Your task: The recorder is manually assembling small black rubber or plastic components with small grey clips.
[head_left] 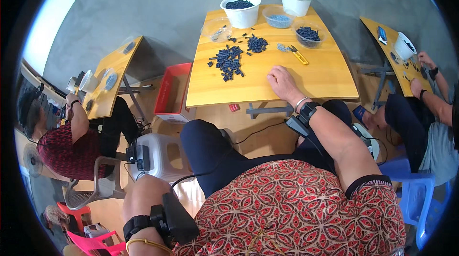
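Note:
My right hand (283, 83) rests on the near part of the yellow table (320, 86), its fingers curled under; whatever they may hold is hidden. Beyond it lie a yellow-handled cutter (299, 55) and a small heap of grey-blue bits (283, 47). To its left are a larger pile of short black tube-like pieces (228, 61) and a smaller black pile (256, 43). My left forearm (148, 194), with a black strapped device and a yellow bracelet, drops past the lower edge. My left hand is out of view.
At the table's far side stand a white tub (241, 16) of black pieces, another white tub (295, 3) and clear bowls (308, 41). Left of the table is a red box (172, 91); a grey stool (165, 153) stands nearer. People sit at side tables (112, 69). Cables cross the floor.

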A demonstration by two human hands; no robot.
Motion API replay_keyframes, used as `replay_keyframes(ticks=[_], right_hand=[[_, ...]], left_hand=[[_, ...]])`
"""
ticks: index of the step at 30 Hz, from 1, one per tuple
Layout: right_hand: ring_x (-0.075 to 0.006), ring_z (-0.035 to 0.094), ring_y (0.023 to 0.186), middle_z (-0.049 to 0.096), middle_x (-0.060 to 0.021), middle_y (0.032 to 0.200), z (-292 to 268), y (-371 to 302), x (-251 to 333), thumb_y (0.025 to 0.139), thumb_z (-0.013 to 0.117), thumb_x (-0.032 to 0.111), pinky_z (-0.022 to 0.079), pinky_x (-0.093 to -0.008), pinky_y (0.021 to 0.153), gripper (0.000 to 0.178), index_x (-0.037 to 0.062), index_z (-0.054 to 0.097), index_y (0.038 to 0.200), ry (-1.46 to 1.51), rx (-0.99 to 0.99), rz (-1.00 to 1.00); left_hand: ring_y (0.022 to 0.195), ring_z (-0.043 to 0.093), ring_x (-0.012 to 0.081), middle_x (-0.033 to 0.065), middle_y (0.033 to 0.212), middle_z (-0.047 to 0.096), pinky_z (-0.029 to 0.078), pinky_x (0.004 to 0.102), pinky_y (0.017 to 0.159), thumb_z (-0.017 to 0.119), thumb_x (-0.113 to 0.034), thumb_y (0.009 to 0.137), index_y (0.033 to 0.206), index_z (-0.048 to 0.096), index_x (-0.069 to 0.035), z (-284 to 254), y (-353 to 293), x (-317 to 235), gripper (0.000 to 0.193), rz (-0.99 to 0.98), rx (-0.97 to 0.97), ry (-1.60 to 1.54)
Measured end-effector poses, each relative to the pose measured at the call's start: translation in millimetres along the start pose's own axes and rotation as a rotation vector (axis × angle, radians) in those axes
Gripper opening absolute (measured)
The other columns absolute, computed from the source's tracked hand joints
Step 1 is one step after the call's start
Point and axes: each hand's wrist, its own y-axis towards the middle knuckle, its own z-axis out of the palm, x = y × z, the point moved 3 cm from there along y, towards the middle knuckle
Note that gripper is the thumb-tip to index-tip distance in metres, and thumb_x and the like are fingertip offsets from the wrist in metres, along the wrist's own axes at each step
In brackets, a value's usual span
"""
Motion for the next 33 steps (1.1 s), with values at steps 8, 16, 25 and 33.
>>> replay_keyframes(ticks=[8, 16, 25, 33], right_hand=[[-0.0328, 0.052, 0.083, 0.055, -0.0150, 0.082, -0.2, 6.1, -3.2, 0.079, 0.052, 0.012, 0.042, -0.0388, 0.073, 0.012, 0.0008, 0.054, 0.076, -0.041, 0.035, -0.015], [-0.0341, 0.050, 0.082, 0.053, -0.0160, 0.080, -0.9, 2.6, 7.5, 0.076, 0.052, 0.009, 0.041, -0.0411, 0.074, 0.009, 0.0011, 0.052, 0.073, 0.005, 0.040, -0.063], [-0.0295, 0.053, 0.090, 0.059, -0.0128, 0.089, -1.8, 8.0, -5.8, 0.072, 0.056, 0.004, 0.042, -0.0378, 0.079, 0.008, 0.0016, 0.058, 0.079, 0.059, 0.088, -0.053], [-0.0313, 0.057, 0.071, 0.059, -0.0150, 0.077, -7.5, 62.5, -37.9, 0.077, 0.054, 0.006, 0.046, -0.0375, 0.065, 0.009, 0.0007, 0.058, 0.084, 0.098, 0.236, 0.248]], left_hand=[[0.103, 0.049, 0.0287, 0.0211, 0.111, 0.052, 0.037, 0.0362, 0.087, 0.058, -0.015, 0.082, 0.109, 0.051, 0.007, -0.4, -13.7, 8.4, 0.035, 0.461, 0.198, 1.202], [0.075, 0.044, 0.0179, 0.0058, 0.084, 0.050, 0.034, 0.0300, 0.074, 0.056, -0.002, 0.072, 0.085, 0.052, -0.002, 45.5, -85.3, 32.6, 0.014, 2.584, 1.497, 2.545], [0.066, 0.052, 0.0147, 0.0033, 0.070, 0.051, 0.044, 0.0276, 0.063, 0.045, -0.014, 0.093, 0.091, 0.051, -0.003, 166.4, -296.8, -127.1, 0.012, 3.118, 0.064, 1.530], [0.069, 0.053, 0.0105, 0.0033, 0.073, 0.056, 0.044, 0.0234, 0.066, 0.050, -0.014, 0.091, 0.092, 0.054, -0.002, 170.0, -361.6, -201.2, 0.013, 2.977, -0.120, 1.383]])
